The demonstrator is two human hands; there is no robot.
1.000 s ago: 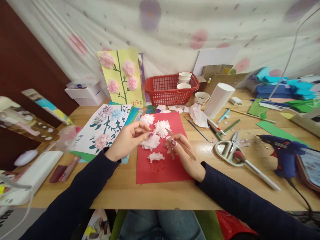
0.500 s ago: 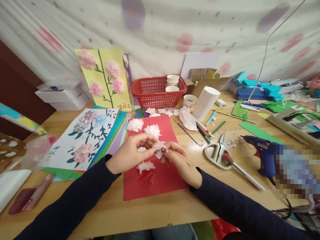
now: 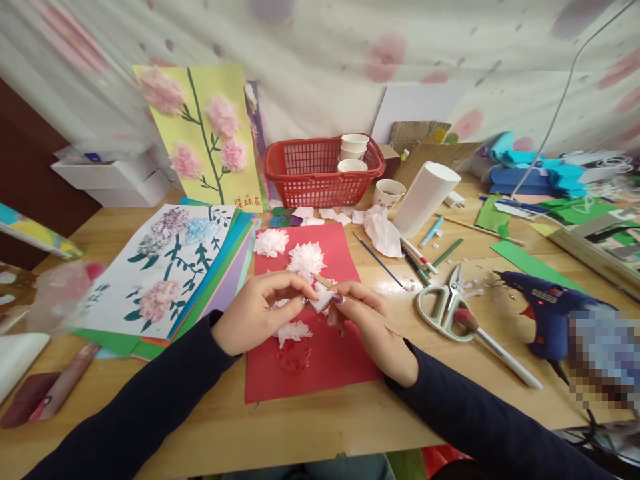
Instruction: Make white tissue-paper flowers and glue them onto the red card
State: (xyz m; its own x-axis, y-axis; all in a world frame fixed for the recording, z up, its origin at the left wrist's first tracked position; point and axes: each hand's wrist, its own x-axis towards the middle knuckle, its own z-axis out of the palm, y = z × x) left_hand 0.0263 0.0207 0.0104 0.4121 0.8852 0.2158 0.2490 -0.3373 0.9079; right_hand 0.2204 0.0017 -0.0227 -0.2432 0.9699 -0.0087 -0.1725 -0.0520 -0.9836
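Between both hands, over the red sheet [image 3: 330, 390], is a small pale square of thin paper [image 3: 324, 302]. My left hand [image 3: 260, 310] pinches its left side between thumb and fingertips. Thumb and fingers of my right hand [image 3: 373, 323] are closed on its right side. A thin wooden stick [image 3: 321, 280] pokes out beside the right fingers; how it is held is partly hidden. On the sheet lie fluffy white paper flowers [image 3: 271, 243], partly covered by the hands, and a wet, shiny patch of glue [image 3: 294, 358] nearest me.
Cream-handled scissors [image 3: 440, 313], a brush [image 3: 505, 357] and a blue glue gun [image 3: 545, 313] lie to the right. Behind stand a red basket [image 3: 320, 187], a paper cup [image 3: 389, 193] and a white roll [image 3: 427, 198]. Flower pictures [image 3: 125, 293] and coloured paper are at left.
My fingertips have moved slightly apart on the small paper, which is now turned. The stick now shows above the right fingers, pointing away. The camera view has shifted a little.
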